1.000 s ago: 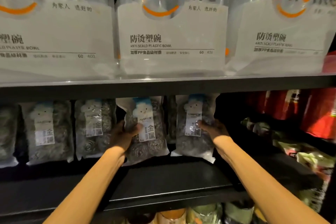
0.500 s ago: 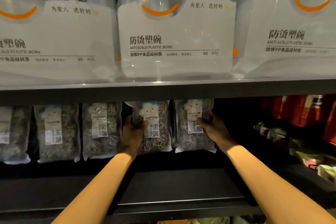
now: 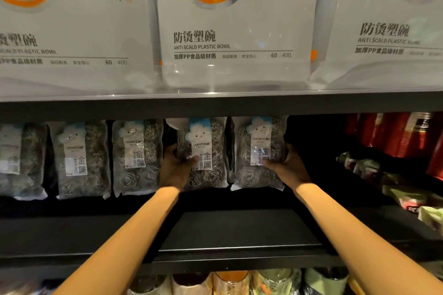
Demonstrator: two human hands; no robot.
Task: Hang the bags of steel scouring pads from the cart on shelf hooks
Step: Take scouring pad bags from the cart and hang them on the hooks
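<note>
Steel-pad bags (image 3: pixel 211 175) (image 3: pixel 249 175), hands (image 3: pixel 175 170) (image 3: pixel 290 165) gripping one each — tops up at shelf edge (image 3: pixel 220 105).

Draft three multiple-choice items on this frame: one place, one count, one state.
1. The plastic bowl packs sit where relative to the scouring pad bags? A) above B) below C) behind
2. How many scouring pad bags show side by side? A) three B) five C) eight
3. The left hand is: A) idle B) gripping a bag C) pointing upward
Key: 1 A, they stand on the upper shelf; 2 B, five across the row; 3 B, its thumb and fingers wrap the fourth bag from the left.
</note>
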